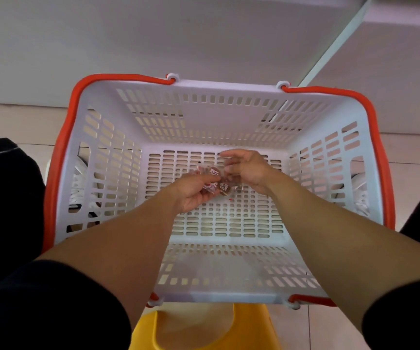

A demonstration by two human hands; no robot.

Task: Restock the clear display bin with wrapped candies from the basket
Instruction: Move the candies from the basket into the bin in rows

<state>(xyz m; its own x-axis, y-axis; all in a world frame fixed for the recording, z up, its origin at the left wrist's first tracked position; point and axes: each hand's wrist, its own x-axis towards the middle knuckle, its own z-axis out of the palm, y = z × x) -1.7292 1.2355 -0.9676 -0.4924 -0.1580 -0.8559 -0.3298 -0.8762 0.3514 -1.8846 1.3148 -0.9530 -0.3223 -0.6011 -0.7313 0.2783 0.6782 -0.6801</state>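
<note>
At frame centre, inside the white slotted basket (128, 147), my left hand (193, 195) cups gathered wrapped candies (215, 181) while my right hand (248, 170), fingers curled, pinches another to add; no display bin shows.

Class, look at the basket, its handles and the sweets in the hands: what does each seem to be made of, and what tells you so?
Basket: rigid moulded plastic, pale grey-white, matt; even rows of punched slots.
Handles: orange plastic, smooth, slightly glossy.
Sweets: thin clear film wrappers, probably cellophane, with shiny, crinkled ends; the left hand holds them, the right hand touches them.
</note>
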